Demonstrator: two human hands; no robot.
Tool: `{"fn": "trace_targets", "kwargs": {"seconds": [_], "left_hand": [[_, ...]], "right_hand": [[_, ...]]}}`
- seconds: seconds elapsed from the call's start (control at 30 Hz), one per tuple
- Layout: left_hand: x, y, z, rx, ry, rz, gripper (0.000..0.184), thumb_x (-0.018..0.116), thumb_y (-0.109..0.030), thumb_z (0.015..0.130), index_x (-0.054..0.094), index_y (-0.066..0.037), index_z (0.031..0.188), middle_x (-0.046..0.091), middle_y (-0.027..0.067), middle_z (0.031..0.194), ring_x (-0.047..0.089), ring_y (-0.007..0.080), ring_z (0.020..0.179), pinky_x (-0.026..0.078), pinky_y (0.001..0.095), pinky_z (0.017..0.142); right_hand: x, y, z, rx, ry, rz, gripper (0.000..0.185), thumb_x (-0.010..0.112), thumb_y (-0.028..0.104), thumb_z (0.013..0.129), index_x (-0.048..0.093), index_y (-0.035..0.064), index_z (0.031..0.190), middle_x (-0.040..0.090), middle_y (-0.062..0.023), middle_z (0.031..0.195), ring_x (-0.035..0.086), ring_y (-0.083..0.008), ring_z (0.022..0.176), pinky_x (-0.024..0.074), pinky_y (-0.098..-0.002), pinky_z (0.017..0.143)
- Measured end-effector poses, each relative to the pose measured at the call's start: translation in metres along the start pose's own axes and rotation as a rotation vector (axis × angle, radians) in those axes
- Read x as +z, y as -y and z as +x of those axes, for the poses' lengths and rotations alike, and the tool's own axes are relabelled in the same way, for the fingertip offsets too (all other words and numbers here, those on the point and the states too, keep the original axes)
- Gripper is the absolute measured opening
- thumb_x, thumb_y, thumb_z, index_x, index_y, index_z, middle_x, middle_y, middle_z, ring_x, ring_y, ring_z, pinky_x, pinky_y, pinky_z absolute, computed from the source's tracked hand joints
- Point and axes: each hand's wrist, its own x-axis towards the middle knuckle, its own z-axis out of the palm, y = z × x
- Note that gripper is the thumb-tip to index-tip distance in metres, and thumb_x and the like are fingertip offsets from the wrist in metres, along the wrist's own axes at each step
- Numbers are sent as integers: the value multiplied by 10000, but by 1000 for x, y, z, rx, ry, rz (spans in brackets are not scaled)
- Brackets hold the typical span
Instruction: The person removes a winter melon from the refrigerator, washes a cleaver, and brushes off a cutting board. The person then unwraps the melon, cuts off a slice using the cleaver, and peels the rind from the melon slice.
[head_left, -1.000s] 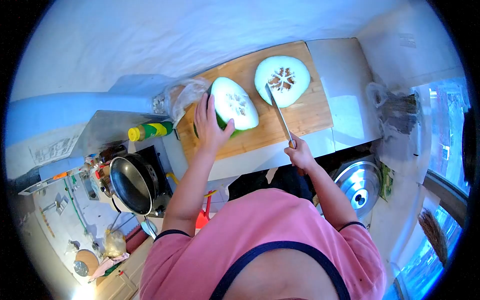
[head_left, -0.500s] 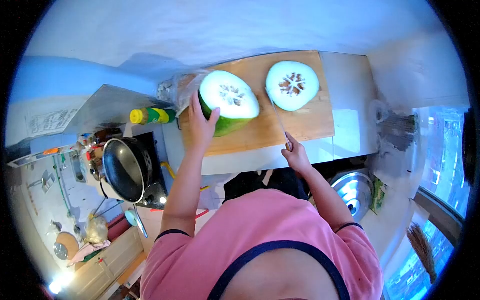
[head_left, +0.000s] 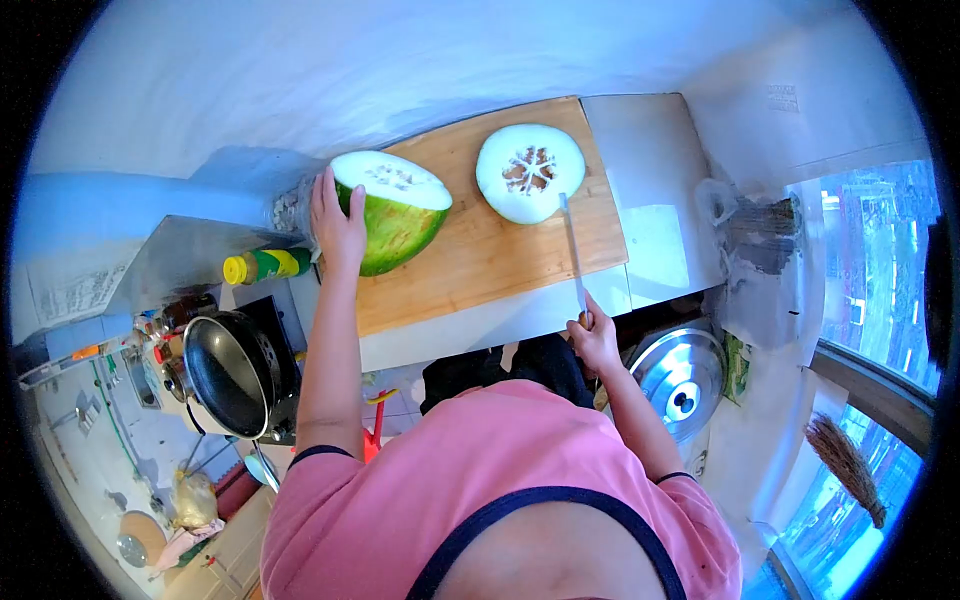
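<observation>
A large piece of winter melon [head_left: 395, 225] with green rind sits on the left of the wooden cutting board [head_left: 500, 262], its pale cut face tilted up toward the wall. My left hand [head_left: 340, 228] grips its left side, fingers along the rind and thumb near the cut edge. My right hand [head_left: 595, 340] is closed around the handle of a knife [head_left: 574, 250]. The blade points away from me, its tip at or just over the lower right edge of a round cut melon piece [head_left: 510, 188]. That piece lies cut face up, showing its seedy core.
A yellow-capped bottle [head_left: 265, 265] stands left of the board, with a black wok [head_left: 230, 375] nearer me. On the right are a metal lid [head_left: 680, 380] and a straw brush [head_left: 845, 465] by the window. The wall rises behind the board.
The view has shifted, so the board appears further left. The large melon piece has been tipped, showing more rind and less cut face. The knife tip has moved from the round piece's left side to its lower right.
</observation>
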Motion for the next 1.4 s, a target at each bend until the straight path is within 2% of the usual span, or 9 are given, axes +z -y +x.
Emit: {"fn": "trace_targets", "kwargs": {"seconds": [0.23,0.57,0.8,0.93,1.03,1.1,1.17,1.27,1.4], "left_hand": [[12,0,-17,-106,-117,-52,778,642,-434,836,320,-19,1409,312,288,1419,309,421,1316,263,482,1076],[-9,10,-31,-172,-65,-46,679,640,-342,852,358,-45,1393,329,240,1421,320,392,1315,268,452,1085],[-5,-21,-58,-228,-52,-63,697,666,-308,826,352,-56,1394,292,231,1442,310,393,1320,288,464,1074],[2,-25,-63,-157,-88,68,691,688,-264,795,375,-49,1373,264,226,1453,274,409,1331,289,527,1050],[27,-58,-74,262,-220,16,582,701,-158,755,479,-38,1279,426,217,1334,405,391,1234,337,512,1008],[65,-96,-88,357,249,-201,559,701,-144,742,503,-26,1251,483,182,1288,449,358,1198,365,495,981],[119,-121,-108,398,469,-195,638,711,-141,736,454,-59,1314,481,161,1293,422,327,1229,323,477,1026],[164,-151,-103,500,559,19,708,742,-250,717,439,-82,1335,459,135,1316,412,304,1224,296,472,1016],[196,-174,-88,430,583,231,767,770,-366,684,445,-103,1327,464,97,1273,425,274,1178,303,454,962]], "right_hand": [[-23,7,-5,19,-95,20,669,587,54,769,385,28,1406,327,33,585,326,-64,528,340,-219,500],[-29,15,2,-116,-31,-350,634,620,89,797,396,7,1385,391,-29,587,397,-103,529,411,-265,545],[-35,6,-2,-97,-19,-233,625,605,91,803,389,-2,1382,359,-34,592,363,-109,539,392,-257,548],[-41,6,-7,-87,-56,-194,630,600,53,815,379,17,1403,342,20,619,325,-82,555,351,-237,518],[-46,1,-13,-155,-111,-156,620,606,42,813,392,15,1394,359,19,627,330,-80,557,358,-234,524],[-50,-1,-18,-242,-150,-153,613,610,33,811,402,16,1387,375,19,630,335,-74,558,357,-230,526],[-51,5,-22,-447,-288,-138,632,630,32,782,415,32,1377,366,-27,557,368,-102,502,393,-255,516],[-56,6,-12,-293,-299,-96,591,642,56,783,453,31,1342,422,-19,555,402,-112,495,403,-261,517],[-65,-6,-17,-82,-346,-140,443,637,100,805,556,12,1231,553,-47,677,474,-83,586,444,-259,588]]}}
